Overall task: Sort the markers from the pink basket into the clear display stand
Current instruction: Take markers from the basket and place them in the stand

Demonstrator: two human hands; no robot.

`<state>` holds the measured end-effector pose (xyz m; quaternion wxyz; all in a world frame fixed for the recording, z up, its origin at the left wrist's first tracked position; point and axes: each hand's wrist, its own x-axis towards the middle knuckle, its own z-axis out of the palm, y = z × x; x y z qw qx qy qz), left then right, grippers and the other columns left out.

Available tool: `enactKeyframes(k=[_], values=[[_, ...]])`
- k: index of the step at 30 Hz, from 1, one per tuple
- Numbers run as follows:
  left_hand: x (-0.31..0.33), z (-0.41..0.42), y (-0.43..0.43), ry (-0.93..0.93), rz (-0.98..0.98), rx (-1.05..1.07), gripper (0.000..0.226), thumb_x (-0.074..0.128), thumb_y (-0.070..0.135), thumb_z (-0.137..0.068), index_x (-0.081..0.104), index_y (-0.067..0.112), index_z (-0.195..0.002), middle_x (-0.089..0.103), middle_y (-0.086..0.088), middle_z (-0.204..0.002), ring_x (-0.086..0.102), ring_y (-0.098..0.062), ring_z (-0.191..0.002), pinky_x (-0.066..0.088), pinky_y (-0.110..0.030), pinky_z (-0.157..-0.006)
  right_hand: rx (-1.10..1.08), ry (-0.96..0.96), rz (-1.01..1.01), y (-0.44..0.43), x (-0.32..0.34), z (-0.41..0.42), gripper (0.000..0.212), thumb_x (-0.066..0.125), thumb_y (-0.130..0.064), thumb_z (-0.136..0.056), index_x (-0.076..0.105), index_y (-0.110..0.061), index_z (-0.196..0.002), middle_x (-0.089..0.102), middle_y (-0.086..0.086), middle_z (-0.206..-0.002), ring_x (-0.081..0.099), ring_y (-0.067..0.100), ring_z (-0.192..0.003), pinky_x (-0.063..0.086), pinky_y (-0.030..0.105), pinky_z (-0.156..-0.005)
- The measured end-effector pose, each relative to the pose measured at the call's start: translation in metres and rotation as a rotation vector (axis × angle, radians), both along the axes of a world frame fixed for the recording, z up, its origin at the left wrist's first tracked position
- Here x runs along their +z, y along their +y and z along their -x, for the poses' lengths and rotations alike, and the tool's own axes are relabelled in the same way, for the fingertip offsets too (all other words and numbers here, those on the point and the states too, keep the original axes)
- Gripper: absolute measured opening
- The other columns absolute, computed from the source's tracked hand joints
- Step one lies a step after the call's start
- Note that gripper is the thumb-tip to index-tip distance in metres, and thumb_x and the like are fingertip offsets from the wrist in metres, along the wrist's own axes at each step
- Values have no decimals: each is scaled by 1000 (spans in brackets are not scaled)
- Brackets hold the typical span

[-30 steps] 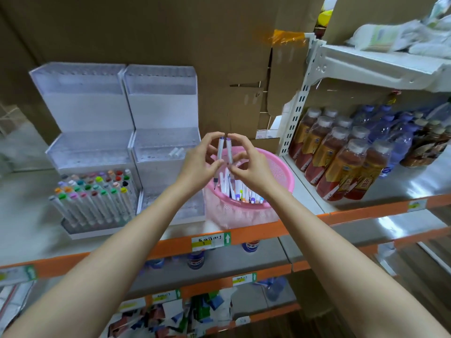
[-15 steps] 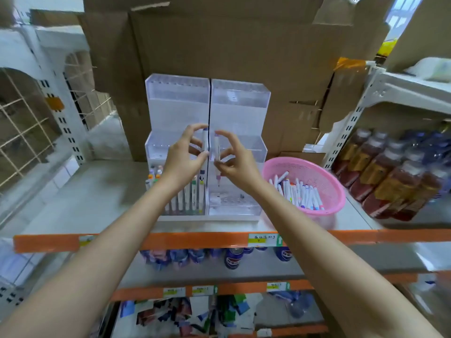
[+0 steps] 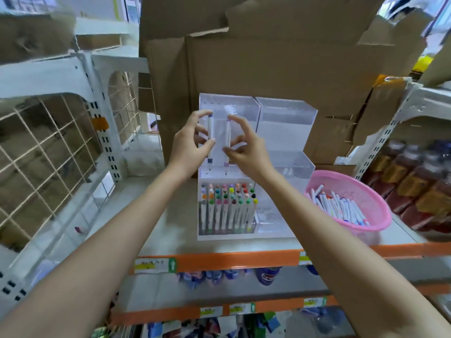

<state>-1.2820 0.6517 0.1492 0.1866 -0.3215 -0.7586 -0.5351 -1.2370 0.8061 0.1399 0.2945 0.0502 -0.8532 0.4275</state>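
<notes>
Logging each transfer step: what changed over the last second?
The left hand with the blue-ended marker and the right hand with the purple-ended marker moved from above the pink basket leftward to the middle tier of the clear display stand, markers now farther apart. Both grips and the filled front row stayed.

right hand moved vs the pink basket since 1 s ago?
Yes. The right hand, pinching a marker, was over the pink basket; it is now left of it, before the clear display stand's left column.
</notes>
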Motion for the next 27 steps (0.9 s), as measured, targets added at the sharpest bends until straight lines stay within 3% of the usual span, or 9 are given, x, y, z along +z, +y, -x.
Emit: enactKeyframes(k=[5,11,15,18,24,27], values=[[12,24,-3,11,-58,-19,52,65,8,-84,46,27,-129,59,-4,-86,64,-19,-77,58,-37,-73,-18,90,71,-9,16,28,64,71,-8,-83,42,-26,-137,62,5,-69,68,20,-63,59,47,-66],[15,55,2,9,-104,5,53,66,8,-84,47,26,-129,58,2,-86,65,-15,-79,57,-31,-74,-21,152,88,-5,21,59,65,70,-8,-84,40,-25,-139,59,0,-70,67,18,-62,59,44,-65],[8,69,8,32,-109,18,53,68,8,-83,47,24,-130,58,4,-86,65,-14,-79,56,-27,-75,-8,211,44,-5,16,74,63,70,-7,-85,40,-18,-140,58,4,-71,62,11,-57,58,31,-64],[1,75,12,64,-78,37,53,69,11,-84,48,22,-131,59,4,-87,64,-12,-82,53,-20,-76,-20,242,-37,-6,9,83,62,70,-8,-86,41,-15,-140,55,-7,-67,60,8,-58,55,22,-61],[-6,79,13,135,-49,63,53,71,4,-81,52,20,-128,56,-2,-89,61,-5,-81,45,-8,-73,-37,285,-105,-6,-2,92,61,70,-5,-83,46,-15,-137,54,-11,-63,58,9,-60,53,24,-62],[-10,79,10,122,-47,60,53,72,4,-81,52,19,-128,57,1,-88,62,-5,-81,46,-7,-73,-31,284,-108,-7,-7,92,59,70,-4,-82,47,-13,-136,60,-3,-62,60,11,-58,54,30,-63]])
